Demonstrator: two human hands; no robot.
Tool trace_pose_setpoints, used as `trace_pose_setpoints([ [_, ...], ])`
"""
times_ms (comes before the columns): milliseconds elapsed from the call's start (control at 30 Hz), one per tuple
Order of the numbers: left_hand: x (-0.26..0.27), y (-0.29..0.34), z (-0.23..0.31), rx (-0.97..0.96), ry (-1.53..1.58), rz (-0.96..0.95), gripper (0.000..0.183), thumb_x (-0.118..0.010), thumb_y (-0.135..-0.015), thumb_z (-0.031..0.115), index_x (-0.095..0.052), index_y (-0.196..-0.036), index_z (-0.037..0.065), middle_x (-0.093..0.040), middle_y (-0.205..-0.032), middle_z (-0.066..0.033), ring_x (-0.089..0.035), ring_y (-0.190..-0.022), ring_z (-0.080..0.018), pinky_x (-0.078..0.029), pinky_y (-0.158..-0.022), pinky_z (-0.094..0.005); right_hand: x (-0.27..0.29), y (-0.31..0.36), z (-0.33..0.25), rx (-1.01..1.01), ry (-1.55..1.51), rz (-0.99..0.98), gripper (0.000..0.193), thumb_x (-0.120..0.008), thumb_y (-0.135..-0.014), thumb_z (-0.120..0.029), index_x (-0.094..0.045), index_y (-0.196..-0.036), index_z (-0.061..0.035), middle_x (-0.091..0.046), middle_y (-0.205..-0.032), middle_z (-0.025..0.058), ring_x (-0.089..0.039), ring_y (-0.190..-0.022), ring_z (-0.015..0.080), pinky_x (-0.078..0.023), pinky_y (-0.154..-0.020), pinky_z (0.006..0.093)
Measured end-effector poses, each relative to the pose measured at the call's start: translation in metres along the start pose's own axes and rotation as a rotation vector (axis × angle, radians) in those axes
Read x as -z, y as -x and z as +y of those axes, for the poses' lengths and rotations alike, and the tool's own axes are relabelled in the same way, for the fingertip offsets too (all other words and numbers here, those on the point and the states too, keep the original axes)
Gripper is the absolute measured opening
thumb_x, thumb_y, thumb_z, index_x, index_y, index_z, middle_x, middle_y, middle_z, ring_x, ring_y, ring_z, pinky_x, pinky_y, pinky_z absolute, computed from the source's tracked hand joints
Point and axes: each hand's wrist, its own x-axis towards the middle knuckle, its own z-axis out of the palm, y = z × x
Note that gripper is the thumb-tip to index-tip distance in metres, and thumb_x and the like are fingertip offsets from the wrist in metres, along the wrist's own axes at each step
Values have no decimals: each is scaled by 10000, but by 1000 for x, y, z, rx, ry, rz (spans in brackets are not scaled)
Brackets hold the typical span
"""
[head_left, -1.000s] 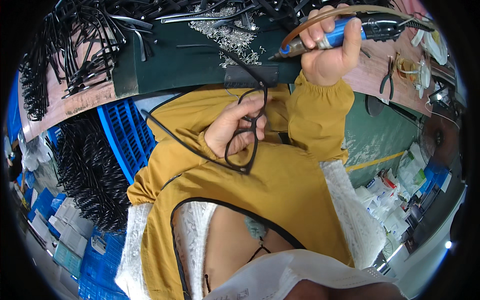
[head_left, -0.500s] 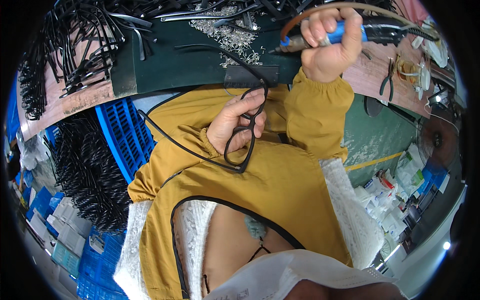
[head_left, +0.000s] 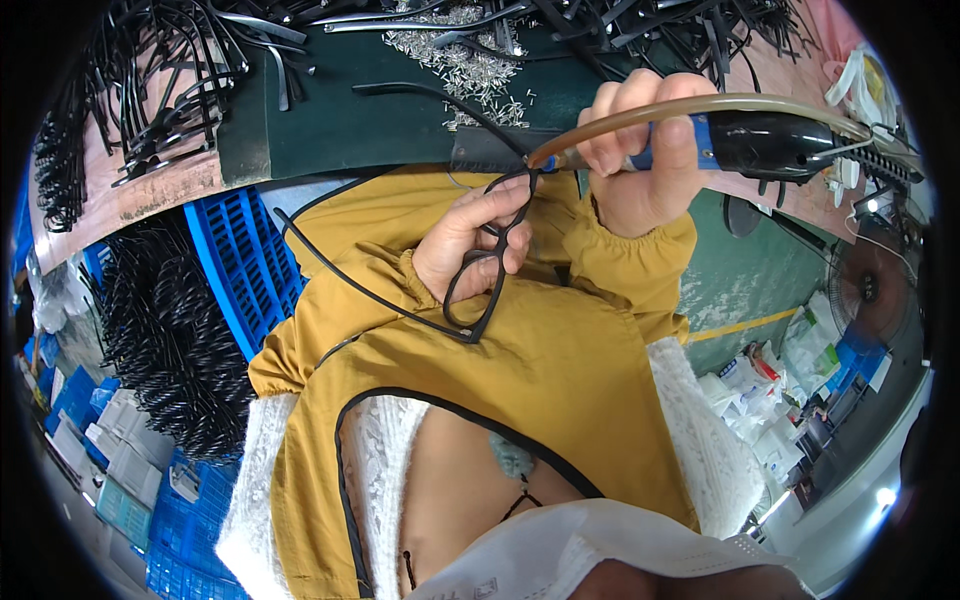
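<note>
My left hand (head_left: 474,240) is closed round the front of a black eyeglass frame (head_left: 492,285), whose two temples stick out toward the bench and to the left. In my right hand (head_left: 648,150) is a blue and black electric screwdriver (head_left: 762,146) with a brownish tube (head_left: 680,106) arching along it. Its tip meets the frame's far corner, where one temple joins; the tube's end hides the exact contact. Past the frame, a heap of small silver screws (head_left: 465,65) lies on the dark green mat (head_left: 350,130).
Black temples (head_left: 165,100) pile up along the bench's far and left sides. Below left are a blue plastic basket (head_left: 240,262) and a large bundle of black frames (head_left: 175,350). A fan (head_left: 868,285) stands at right, with white plastic bags (head_left: 765,390) on the floor nearby.
My right hand has come down and slightly left with the screwdriver, bringing its tip from above the mat to the frame's corner. My left hand holds the frame nearly still.
</note>
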Motion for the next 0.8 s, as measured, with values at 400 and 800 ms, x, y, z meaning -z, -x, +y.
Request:
trace_pose_setpoints([
  [400,-2,1,5,8,-119,-8,347,-518,-1060,370,-649,-1231,98,-557,-637,-50,-494,-465,-176,-402,-474,-293,23,-19,3,-52,-171,52,193,-593,-1026,-313,-562,-1034,-123,-513,-722,13,-456,-518,112,-356,-438,266],
  [800,-3,11,24,-1200,-748,-79,203,-601,-971,-56,-602,-1165,4,-602,-1109,-114,-630,-1097,-241,-528,-983,-387,50,-35,12,-70,-129,57,238,-559,-1046,-353,-556,-995,-121,-465,-750,-22,-432,-573,91,-339,-470,232],
])
